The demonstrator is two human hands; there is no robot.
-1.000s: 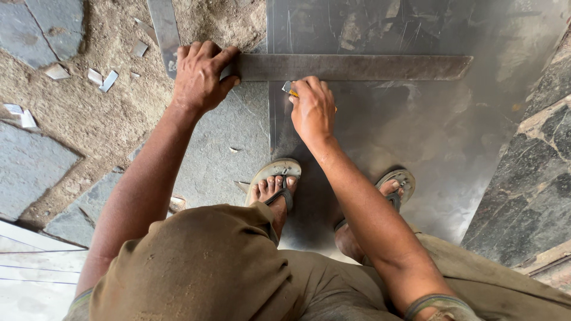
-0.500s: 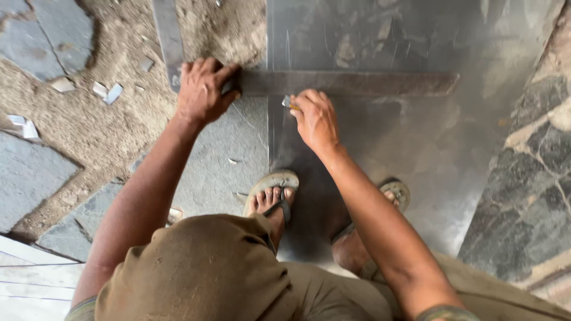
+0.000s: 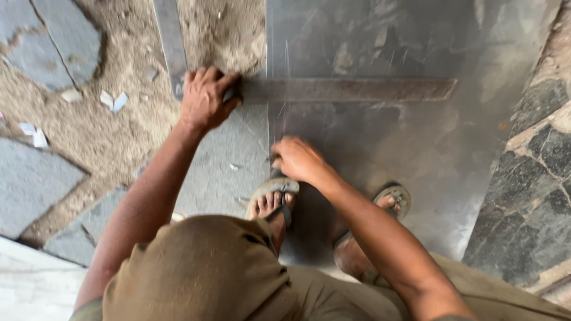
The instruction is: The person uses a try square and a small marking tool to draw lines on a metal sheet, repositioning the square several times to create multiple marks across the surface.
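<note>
Item — metal square [image 3: 348, 90] across grey stone slab [image 3: 416, 148], left hand [image 3: 205, 98] clamped on its corner at the slab's left edge; right hand [image 3: 297, 159] closed on a hidden marker near that edge; risk: square slips, line skews.

A long, flat, dull-grey metal straightedge [image 3: 348, 90] lies crosswise on a large, smooth, dusty grey stone slab [image 3: 416, 148] on the ground, its left end overhanging the slab's left edge, where another grey strip [image 3: 169, 41] meets it squarely.
</note>
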